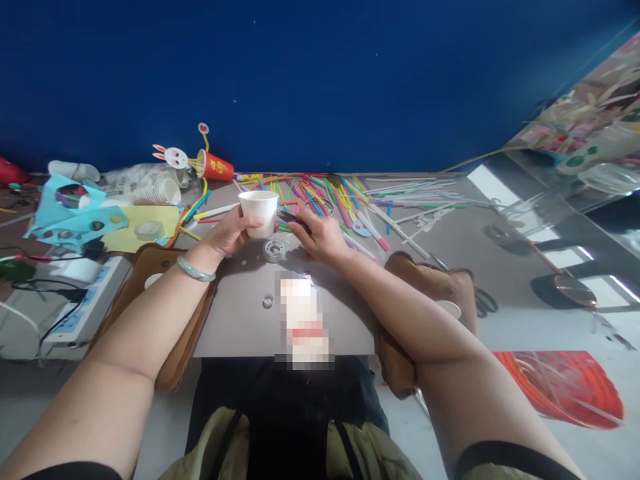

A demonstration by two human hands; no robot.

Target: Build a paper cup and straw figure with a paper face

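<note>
My left hand [231, 229] is closed around a white paper cup [259, 215], held upright above the table with its mouth upward. Just right of the cup, my right hand [320, 233] grips dark scissors [286, 217], their pointed blades turned toward the cup's side. Whether the tips touch the cup I cannot tell; my fingers cover much of the handles. Below the cup lies a roll of clear tape [275, 251], and nearer to me is a smaller clear ring [268, 301]. A blurred-out object [304, 320] lies at the table's front edge.
Many coloured straws [345, 200] spread along the back by the blue wall [320, 87]. A red cup with a rabbit face [216, 165], stacked cups [163, 190], cut blue sheets [75, 217] and a power strip [93, 300] are leftward. Brown padded armrests [430, 287] flank the table.
</note>
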